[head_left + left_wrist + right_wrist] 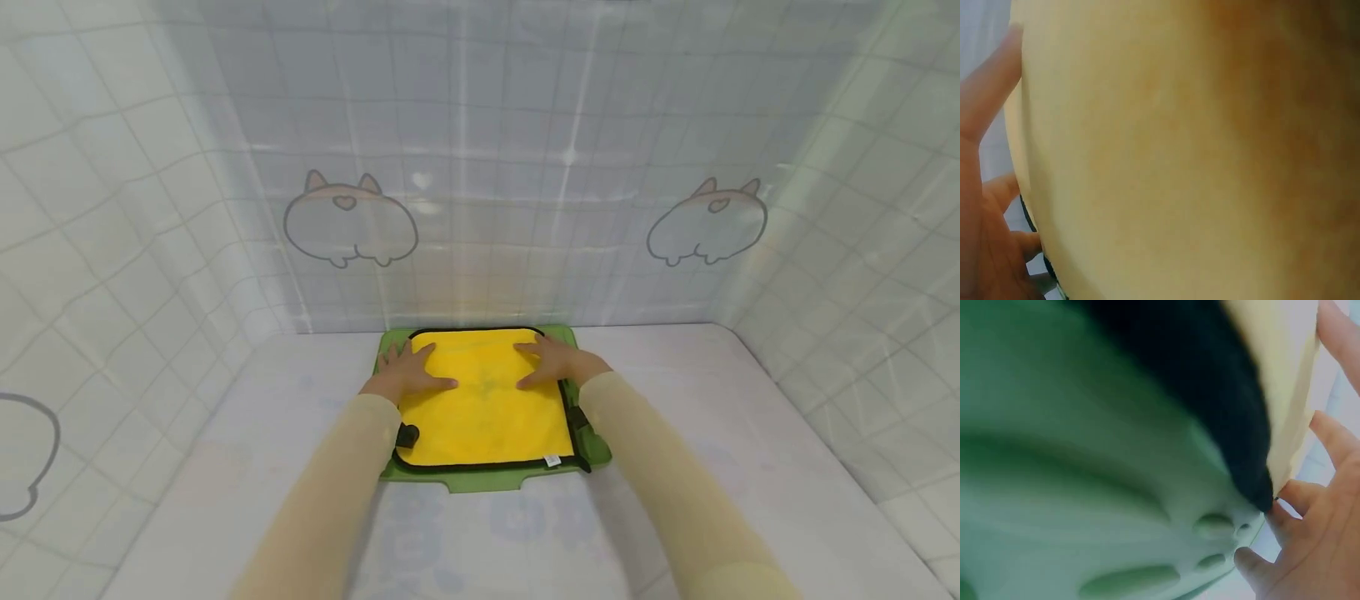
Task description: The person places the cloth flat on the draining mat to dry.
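A yellow cloth pad (486,417) with black edging lies flat on a green plastic board (483,482). My left hand (405,372) rests on the pad's upper left part, its fingers spread. On the upper right part my right hand (551,360) touches the pad with fingers spread, some reaching over the black edge. In the left wrist view the yellow cloth (1135,150) fills most of the picture, with the fingertips at its edge. The right wrist view shows the black edging (1235,419) and the green board's moulded surface (1085,500) beside the fingertips.
The board stands on a white covered table (300,433), near a pale grid-patterned curtain (487,167) at the back. Similar sheets rise at the left and right. A black strap tab (407,436) and a small white label (552,460) sit at the pad's edge.
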### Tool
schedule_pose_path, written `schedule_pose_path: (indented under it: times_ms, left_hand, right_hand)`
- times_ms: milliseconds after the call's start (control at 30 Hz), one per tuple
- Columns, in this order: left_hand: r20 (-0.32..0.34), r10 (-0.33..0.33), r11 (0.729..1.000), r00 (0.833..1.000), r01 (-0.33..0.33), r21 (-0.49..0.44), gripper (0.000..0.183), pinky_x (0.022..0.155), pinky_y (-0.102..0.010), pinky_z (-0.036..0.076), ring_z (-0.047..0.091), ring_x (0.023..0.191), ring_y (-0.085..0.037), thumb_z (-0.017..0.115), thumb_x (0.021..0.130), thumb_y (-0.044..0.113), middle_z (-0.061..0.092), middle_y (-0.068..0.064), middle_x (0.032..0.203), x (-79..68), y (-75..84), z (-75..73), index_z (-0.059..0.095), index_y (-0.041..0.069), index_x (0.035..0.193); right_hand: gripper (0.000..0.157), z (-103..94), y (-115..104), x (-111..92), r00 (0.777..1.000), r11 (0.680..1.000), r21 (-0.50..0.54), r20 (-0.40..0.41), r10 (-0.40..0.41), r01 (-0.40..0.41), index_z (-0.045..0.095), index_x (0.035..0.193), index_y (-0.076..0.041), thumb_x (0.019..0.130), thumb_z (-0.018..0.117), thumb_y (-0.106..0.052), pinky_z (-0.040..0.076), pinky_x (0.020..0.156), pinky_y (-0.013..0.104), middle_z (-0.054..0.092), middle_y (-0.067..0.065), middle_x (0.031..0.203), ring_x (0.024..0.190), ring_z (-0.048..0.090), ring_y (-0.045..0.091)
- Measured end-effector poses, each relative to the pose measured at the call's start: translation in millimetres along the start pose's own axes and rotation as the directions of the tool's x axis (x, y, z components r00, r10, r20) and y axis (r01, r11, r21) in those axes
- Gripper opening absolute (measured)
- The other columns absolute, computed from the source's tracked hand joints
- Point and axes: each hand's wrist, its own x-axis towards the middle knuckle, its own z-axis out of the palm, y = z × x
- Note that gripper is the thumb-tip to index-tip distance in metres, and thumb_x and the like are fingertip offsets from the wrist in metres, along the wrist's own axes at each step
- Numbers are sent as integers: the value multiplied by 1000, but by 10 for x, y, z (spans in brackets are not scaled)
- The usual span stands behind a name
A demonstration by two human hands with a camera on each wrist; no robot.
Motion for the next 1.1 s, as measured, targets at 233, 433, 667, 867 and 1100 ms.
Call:
schedule_pose_path:
  times_ms: [233, 433, 667, 867, 1100]
  left_hand:
    - [9, 29, 997, 1000, -30, 66, 106, 114, -70, -6, -11, 146, -55, 59, 83, 77, -1, -32, 162, -49, 86, -6, 15, 21, 162]
    - [57, 82, 984, 995, -90, 156, 101, 113, -72, -4, -9, 145, -57, 58, 80, 81, 0, -33, 162, -85, 168, 55, 23, 30, 161]
    - [105, 114, 971, 988, -133, 199, 95, 114, -70, -5, -12, 146, -56, 62, 82, 76, -3, -34, 161, -141, 143, 52, 27, 33, 160]
    - [111, 156, 969, 982, -174, 177, 97, 114, -70, -5, -8, 146, -57, 63, 83, 73, 3, -34, 161, -247, 64, 26, 27, 26, 160]
    - [34, 171, 964, 985, -174, 201, 100, 113, -72, 3, 7, 147, -56, 65, 81, 73, 13, -30, 162, -534, -129, -26, 31, 21, 159]
  right_hand:
    - [96, -30, 9, 7, 997, 998, 29, -62, -51, 52, 25, 161, -19, 87, 74, -54, 14, 118, 63, 8, 20, 166, 152, 6, 40]
    - [99, 13, -26, -6, 998, 999, -20, -32, -49, 48, 19, 162, -19, 87, 70, -58, 11, 119, 63, 1, 21, 166, 152, 3, 40]
    - [93, -12, 1, -85, 999, 999, -45, 26, -27, 28, 28, 160, -25, 85, 74, -55, 12, 118, 63, 3, 18, 167, 153, 3, 38]
    - [89, -30, 14, -205, 996, 995, -32, 17, -89, 90, 32, 159, -19, 87, 74, -51, 13, 118, 63, 7, 22, 166, 152, 7, 41]
    - [86, -50, 51, -538, 988, 988, 8, -28, -154, 155, 30, 159, -13, 92, 72, -45, 15, 116, 66, 8, 22, 166, 151, 9, 43]
